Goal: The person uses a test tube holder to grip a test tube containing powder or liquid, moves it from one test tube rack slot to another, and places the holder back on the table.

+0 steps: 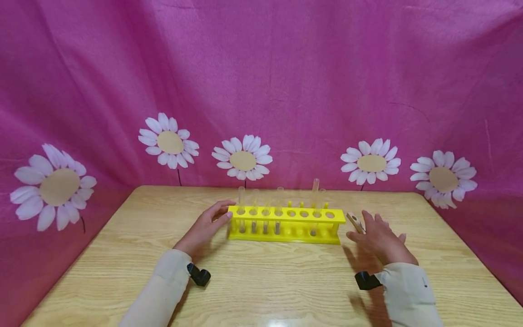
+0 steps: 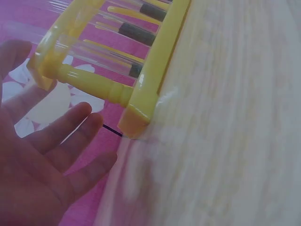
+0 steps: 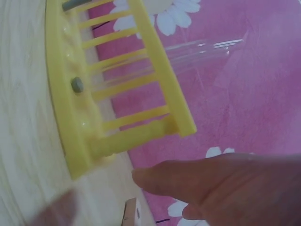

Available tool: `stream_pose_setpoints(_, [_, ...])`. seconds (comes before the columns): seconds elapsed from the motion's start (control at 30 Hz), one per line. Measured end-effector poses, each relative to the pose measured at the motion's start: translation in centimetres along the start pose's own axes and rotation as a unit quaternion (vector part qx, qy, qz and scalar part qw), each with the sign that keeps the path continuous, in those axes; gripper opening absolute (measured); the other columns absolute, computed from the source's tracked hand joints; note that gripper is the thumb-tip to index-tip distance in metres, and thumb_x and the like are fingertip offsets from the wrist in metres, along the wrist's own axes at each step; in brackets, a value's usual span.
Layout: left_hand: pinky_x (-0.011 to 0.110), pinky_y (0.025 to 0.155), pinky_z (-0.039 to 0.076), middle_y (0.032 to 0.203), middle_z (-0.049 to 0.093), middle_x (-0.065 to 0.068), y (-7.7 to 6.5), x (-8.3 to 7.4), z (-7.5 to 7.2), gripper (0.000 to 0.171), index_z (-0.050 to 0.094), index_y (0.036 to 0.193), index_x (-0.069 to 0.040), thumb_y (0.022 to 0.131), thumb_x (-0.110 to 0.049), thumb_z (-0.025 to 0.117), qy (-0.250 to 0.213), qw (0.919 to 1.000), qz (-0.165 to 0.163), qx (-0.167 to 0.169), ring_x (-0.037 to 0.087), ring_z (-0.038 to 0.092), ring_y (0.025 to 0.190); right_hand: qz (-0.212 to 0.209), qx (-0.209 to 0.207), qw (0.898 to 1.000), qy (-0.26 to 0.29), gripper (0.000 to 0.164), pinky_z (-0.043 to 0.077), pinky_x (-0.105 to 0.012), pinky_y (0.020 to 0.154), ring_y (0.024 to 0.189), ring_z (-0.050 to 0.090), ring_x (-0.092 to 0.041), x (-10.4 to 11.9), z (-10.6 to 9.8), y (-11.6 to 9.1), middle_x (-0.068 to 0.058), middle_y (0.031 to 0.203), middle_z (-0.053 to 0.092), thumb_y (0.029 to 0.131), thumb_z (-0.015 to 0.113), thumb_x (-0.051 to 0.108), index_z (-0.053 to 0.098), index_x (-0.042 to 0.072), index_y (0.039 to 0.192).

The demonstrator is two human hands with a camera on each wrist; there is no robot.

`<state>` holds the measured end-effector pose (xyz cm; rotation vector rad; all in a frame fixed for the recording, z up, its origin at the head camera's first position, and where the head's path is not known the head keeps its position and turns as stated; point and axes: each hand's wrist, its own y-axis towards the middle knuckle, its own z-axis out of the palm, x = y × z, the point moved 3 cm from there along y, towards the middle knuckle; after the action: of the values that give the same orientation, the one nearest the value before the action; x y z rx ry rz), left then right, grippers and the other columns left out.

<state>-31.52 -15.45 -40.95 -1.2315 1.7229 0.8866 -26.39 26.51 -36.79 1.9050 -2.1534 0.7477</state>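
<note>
A yellow test tube rack [image 1: 286, 237] stands upright on the table. Several clear test tubes in its left holes hold dark material [image 2: 136, 34]; another tube [image 1: 316, 195] toward the right has a small grey bit [image 3: 77, 84] at its bottom. My left hand [image 1: 207, 229] is at the rack's left end, thumb and index finger touching the top plate's corner, the other fingers spread loosely. Off the right end, my right hand [image 1: 379, 237] hovers with its fingers extended, holding nothing visible. Beside it lies a wooden test tube clamp [image 1: 354, 222], partly hidden by the hand.
The wooden table [image 1: 261, 277] extends in front of the rack and to both sides. A pink curtain [image 1: 269, 91] with white daisies hangs along the back and sides. Yellow pegs [image 1: 301, 204] rise behind the rack's right half, where another clear tube's rim [image 1: 323, 190] shows.
</note>
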Motion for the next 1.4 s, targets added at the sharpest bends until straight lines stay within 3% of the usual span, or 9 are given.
stream_pose_setpoints(0.2, [0.049,0.111,0.031,0.139,0.05,0.005,0.0,0.6,0.3,0.049,0.047,0.14,-0.027,0.096,-0.045,0.056,-0.034,0.9992,-0.019,0.005,0.025,0.045,0.126,-0.009,0.008,1.0,-0.014,0.094,0.009,-0.081,0.095,0.131,0.02,-0.059,-0.9,0.4,0.4,-0.042,0.146,0.014,0.091,0.058,0.049,0.012,-0.009,0.148])
stream_pose_setpoints(0.4, [0.043,0.107,0.038,0.139,0.049,0.006,0.4,0.9,0.5,0.052,0.046,0.141,-0.025,0.095,-0.048,0.056,-0.058,0.9982,-0.007,0.017,0.025,0.049,0.124,-0.008,0.022,1.0,-0.002,0.089,0.03,-0.072,0.096,0.115,0.04,-0.052,-1.9,0.7,0.8,-0.04,0.135,0.034,0.092,0.059,0.044,0.015,-0.012,0.145])
stream_pose_setpoints(0.63, [0.042,0.107,0.038,0.137,0.05,0.008,0.5,1.7,0.6,0.057,0.043,0.145,-0.023,0.095,-0.048,0.056,-0.102,0.9943,-0.004,0.029,0.025,0.05,0.123,0.019,0.031,0.999,0.01,0.083,0.04,-0.065,0.09,0.102,0.045,-0.045,-2.3,0.8,1.1,-0.037,0.129,0.04,0.093,0.06,0.035,0.015,-0.01,0.145])
stream_pose_setpoints(0.77, [0.042,0.107,0.039,0.137,0.05,0.004,0.4,1.9,0.7,0.057,0.044,0.144,-0.026,0.094,-0.05,0.056,-0.124,0.9918,-0.006,0.03,0.023,0.05,0.124,0.021,0.017,1.0,-0.004,0.071,0.046,-0.057,0.081,0.094,0.049,-0.041,-2.5,0.6,1.2,-0.033,0.119,0.049,0.091,0.063,0.03,0.028,-0.009,0.14])
stream_pose_setpoints(0.97, [0.043,0.108,0.037,0.146,0.042,0.001,0.2,2.2,0.8,0.058,0.041,0.146,-0.024,0.095,-0.049,0.054,-0.157,0.987,-0.007,0.032,0.024,0.046,0.127,0.012,-0.044,0.999,-0.028,0.051,0.046,-0.051,0.072,0.084,0.053,-0.037,-3.0,0.4,1.4,-0.027,0.103,0.059,0.089,0.063,0.024,0.049,-0.012,0.122])
stream_pose_setpoints(1.17, [0.046,0.108,0.036,0.147,0.041,0.003,0.0,2.4,1.0,0.054,0.04,0.147,-0.022,0.098,-0.044,0.051,-0.185,0.9821,0.001,0.036,0.027,0.047,0.125,0.035,-0.088,0.996,0.007,0.039,0.043,-0.045,0.069,0.081,0.051,-0.035,-3.6,0.7,1.5,-0.023,0.097,0.063,0.09,0.064,0.022,0.062,-0.008,0.114])
stream_pose_setpoints(1.4, [0.045,0.109,0.035,0.147,0.04,0.001,0.3,2.1,1.0,0.048,0.043,0.145,-0.028,0.099,-0.041,0.05,-0.196,0.9797,0.013,0.041,0.028,0.047,0.126,0.052,-0.114,0.992,0.016,0.038,0.042,-0.045,0.07,0.083,0.051,-0.036,-4.0,0.9,1.8,-0.024,0.099,0.064,0.09,0.067,0.026,0.067,-0.006,0.11])
